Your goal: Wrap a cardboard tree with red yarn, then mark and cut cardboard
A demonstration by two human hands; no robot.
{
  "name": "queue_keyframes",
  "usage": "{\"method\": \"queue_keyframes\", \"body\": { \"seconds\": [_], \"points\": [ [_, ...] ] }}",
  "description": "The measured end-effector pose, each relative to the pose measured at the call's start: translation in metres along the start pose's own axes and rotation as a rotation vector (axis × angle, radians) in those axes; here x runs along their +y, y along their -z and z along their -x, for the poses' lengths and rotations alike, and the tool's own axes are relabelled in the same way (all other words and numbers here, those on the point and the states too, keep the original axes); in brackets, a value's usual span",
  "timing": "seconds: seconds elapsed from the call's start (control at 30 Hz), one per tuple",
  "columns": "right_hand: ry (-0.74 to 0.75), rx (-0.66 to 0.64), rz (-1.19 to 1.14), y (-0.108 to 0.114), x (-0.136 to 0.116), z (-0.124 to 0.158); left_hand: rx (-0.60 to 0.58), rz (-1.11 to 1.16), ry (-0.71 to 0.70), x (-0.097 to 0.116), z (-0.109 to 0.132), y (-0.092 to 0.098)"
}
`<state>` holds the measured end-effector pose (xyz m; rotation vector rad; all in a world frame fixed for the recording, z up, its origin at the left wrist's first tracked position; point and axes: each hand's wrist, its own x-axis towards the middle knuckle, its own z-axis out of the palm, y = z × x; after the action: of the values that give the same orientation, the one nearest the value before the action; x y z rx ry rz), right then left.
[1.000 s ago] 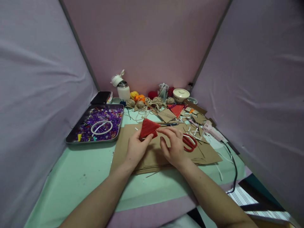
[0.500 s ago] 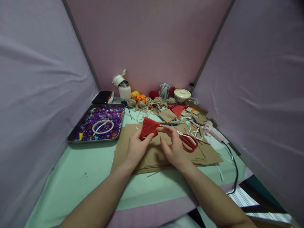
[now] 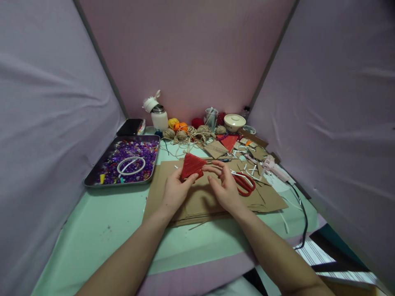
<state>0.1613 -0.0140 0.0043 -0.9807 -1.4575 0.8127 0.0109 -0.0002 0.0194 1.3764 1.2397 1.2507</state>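
My left hand (image 3: 177, 190) grips a red yarn-wrapped triangle (image 3: 192, 165) by its lower left corner, thumb across the front. Close to the triangle's right corner, my right hand (image 3: 224, 184) is half curled with its fingers apart and nothing in it. Whether a fingertip touches the triangle or a thread there, I cannot make out. Both hands are above stacked cardboard sheets (image 3: 197, 205). Red-handled scissors (image 3: 245, 185) lie just right of my right hand, partly behind it. A dark pen-like tool (image 3: 224, 160) lies beyond the fingers.
On the left stands a metal tray (image 3: 123, 186) of purple beads with a white ring (image 3: 131, 165). Yarn balls (image 3: 203, 130), a white bottle (image 3: 159, 120) and a lidded bowl (image 3: 234, 123) line the back. A glue gun (image 3: 277, 169) with a cord lies right, near cardboard scraps (image 3: 216, 149).
The whole view has shifted slightly. My right fingers have spread a little beside the triangle; my left hand keeps the same hold on it.
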Motion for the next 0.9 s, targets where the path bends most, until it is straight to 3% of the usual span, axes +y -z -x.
{"method": "queue_keyframes", "body": {
  "seconds": [0.17,0.37,0.53,0.9],
  "points": [
    [-0.023,-0.076,0.036,-0.003,0.001,0.001,0.003,0.029,0.007,-0.011,-0.005,0.004],
    [-0.278,-0.056,-0.072,-0.005,0.021,-0.005,-0.08,0.361,0.171,-0.019,-0.01,0.004],
    [-0.206,0.023,0.028,-0.001,0.014,-0.01,-0.118,0.469,0.28,-0.012,-0.009,0.004],
    [-0.296,-0.051,-0.142,0.002,0.015,-0.014,-0.167,0.453,0.34,-0.011,-0.006,-0.001]
  ]
}}
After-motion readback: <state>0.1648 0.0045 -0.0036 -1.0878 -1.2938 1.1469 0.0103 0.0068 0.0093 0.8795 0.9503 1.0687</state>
